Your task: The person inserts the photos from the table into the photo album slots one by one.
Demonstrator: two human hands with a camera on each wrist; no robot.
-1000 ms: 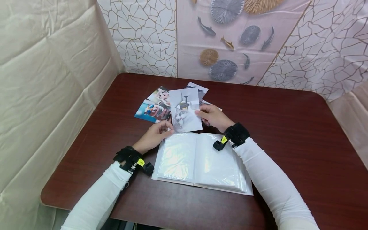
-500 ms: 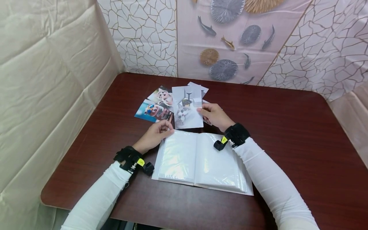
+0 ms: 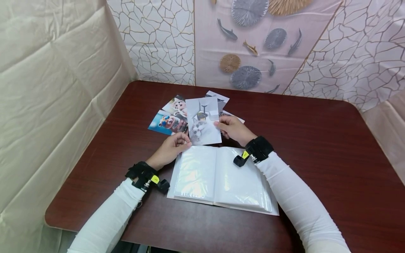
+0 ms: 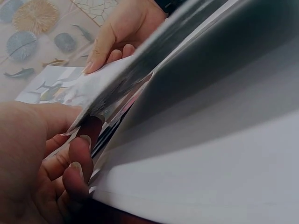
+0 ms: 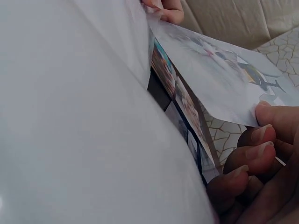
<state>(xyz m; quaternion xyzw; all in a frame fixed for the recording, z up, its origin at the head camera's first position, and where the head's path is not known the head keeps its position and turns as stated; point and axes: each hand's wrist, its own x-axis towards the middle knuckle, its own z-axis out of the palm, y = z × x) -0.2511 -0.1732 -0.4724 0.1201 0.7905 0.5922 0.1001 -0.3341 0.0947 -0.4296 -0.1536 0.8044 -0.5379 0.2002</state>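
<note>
A photo album (image 3: 238, 179) lies open on the table, its clear plastic sleeves facing up. My left hand (image 3: 173, 146) pinches the top-left edge of a sleeve page; in the left wrist view its thumb and fingers (image 4: 77, 154) hold that edge lifted. With thumb on the front and fingers behind, my right hand (image 3: 235, 128) holds a photo (image 3: 204, 128) by its right edge. The photo pictures a pale kitten and a glass. Its lower edge is right at the album's top edge, near the left page. In the right wrist view, the photo (image 5: 219, 77) slants above the page.
Behind the held photo, several loose photos are fanned out, among them a blue one (image 3: 164, 122) and a grey one (image 3: 223, 98) at the back. The brown table (image 3: 316, 158) extends to both sides. A patterned cloth (image 3: 209, 63) hangs beyond its far edge.
The right hand first raised the photo slightly away and to the right, then brought it back down and left to the album's top edge. The left hand stays at the page corner.
</note>
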